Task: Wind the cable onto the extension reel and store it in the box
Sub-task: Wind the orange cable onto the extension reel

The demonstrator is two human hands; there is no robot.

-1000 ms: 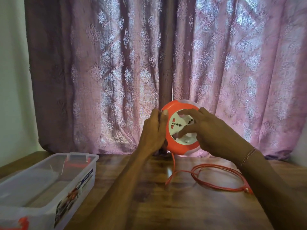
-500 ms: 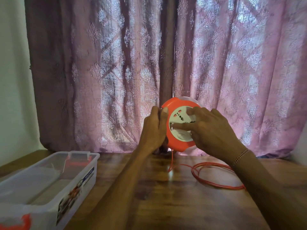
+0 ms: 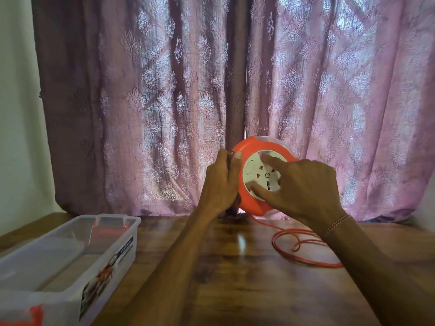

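Observation:
A round orange extension reel (image 3: pixel 249 149) with a white socket face (image 3: pixel 261 174) is held upright in the air above the wooden table, in front of the curtain. My left hand (image 3: pixel 221 184) grips its left rim. My right hand (image 3: pixel 303 187) lies across the socket face, fingers spread and pressed on it. An orange cable (image 3: pixel 303 257) hangs from the reel's underside and lies in loose loops on the table to the right. A clear plastic box (image 3: pixel 110 252) with orange clips stands open at the lower left.
A pink patterned curtain (image 3: pixel 211 90) hangs close behind the reel. A pale wall (image 3: pixel 16 114) is at the left. The wooden table (image 3: pixel 235 278) stretches between the box and the cable loops.
The white socket face has turned under my right hand's fingers. The cable loops on the table have shrunk and drawn in toward the reel.

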